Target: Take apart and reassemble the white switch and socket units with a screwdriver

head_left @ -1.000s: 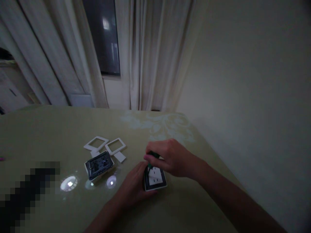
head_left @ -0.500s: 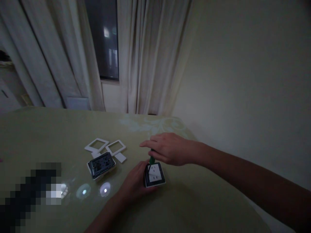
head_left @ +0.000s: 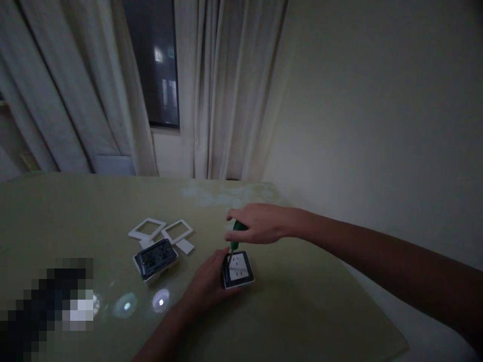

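A wall socket (head_left: 239, 270) with a white face and dark border sits on the table, gripped along its left and near sides by my left hand (head_left: 209, 279). My right hand (head_left: 256, 223) is closed around the green handle of a screwdriver (head_left: 236, 235) above it. The shaft slants down to the left part of the socket's dark border; the tip's exact seat is too small to make out. Left of my hands rests a second socket unit (head_left: 156, 257), its dark side facing up on a white base.
Two white frames (head_left: 148, 235) (head_left: 177, 232) lie behind the second unit, with small white plates (head_left: 185, 246) partly under them. The table (head_left: 302, 311) has a pale green cover and ends at the right. Curtains (head_left: 241, 90) and a wall (head_left: 377, 125) stand behind. A pixelated patch covers the lower left.
My right hand has shifted its hold on the screwdriver, with its fingers now curled at the handle and more of the green showing. The whole view has shifted slightly.
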A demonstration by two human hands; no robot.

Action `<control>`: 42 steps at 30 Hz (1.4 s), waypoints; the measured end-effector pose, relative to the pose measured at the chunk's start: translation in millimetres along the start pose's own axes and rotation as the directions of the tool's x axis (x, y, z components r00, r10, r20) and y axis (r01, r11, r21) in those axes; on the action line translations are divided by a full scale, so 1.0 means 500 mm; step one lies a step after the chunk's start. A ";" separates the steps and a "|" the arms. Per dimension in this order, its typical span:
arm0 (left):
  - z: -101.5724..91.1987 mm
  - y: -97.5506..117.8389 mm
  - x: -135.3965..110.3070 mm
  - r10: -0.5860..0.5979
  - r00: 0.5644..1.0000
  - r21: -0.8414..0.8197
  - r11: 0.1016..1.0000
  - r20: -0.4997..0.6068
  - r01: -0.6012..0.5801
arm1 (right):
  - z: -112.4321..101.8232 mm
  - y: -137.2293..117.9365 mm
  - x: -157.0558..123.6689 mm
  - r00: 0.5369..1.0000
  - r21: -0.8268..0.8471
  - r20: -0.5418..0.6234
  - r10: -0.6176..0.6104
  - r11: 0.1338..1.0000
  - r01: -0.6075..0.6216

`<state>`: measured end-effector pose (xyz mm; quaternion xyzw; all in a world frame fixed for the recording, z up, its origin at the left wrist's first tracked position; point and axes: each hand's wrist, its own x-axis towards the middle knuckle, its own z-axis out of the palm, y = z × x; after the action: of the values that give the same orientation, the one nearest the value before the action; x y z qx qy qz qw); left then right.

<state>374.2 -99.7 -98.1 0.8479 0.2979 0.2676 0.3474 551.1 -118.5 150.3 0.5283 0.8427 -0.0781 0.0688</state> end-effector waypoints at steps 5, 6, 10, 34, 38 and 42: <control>-0.002 0.001 0.000 0.006 1.000 -0.001 1.000 0.015 -0.006 | 0.009 -0.013 -0.004 0.999 -0.035 -0.012 -0.035 0.999 0.035; -0.002 0.001 0.000 0.009 1.000 -0.002 1.000 0.015 -0.009 | 0.011 -0.013 -0.005 0.997 -0.006 -0.014 -0.082 0.997 0.082; -0.001 0.000 0.000 0.018 1.000 -0.006 1.000 0.014 -0.017 | 0.014 -0.012 -0.004 0.997 -0.036 -0.052 0.053 0.998 -0.055; -0.002 0.003 0.000 -0.001 1.000 -0.021 1.000 0.021 0.002 | 0.016 -0.025 0.008 0.974 -0.177 -0.105 0.200 0.960 -0.216; -0.002 0.003 0.000 -0.003 1.000 -0.018 1.000 0.019 0.003 | 0.010 -0.031 0.000 0.998 -0.133 -0.060 -0.007 0.991 -0.001; 0.000 0.001 -0.003 0.007 1.000 -0.016 1.000 0.008 -0.007 | 0.013 -0.022 0.002 0.991 0.075 -0.069 -0.115 0.990 0.120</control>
<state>373.7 -101.0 -98.1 0.8473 0.2913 0.2677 0.3545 540.9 -123.9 144.6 0.4823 0.8703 -0.0982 0.0162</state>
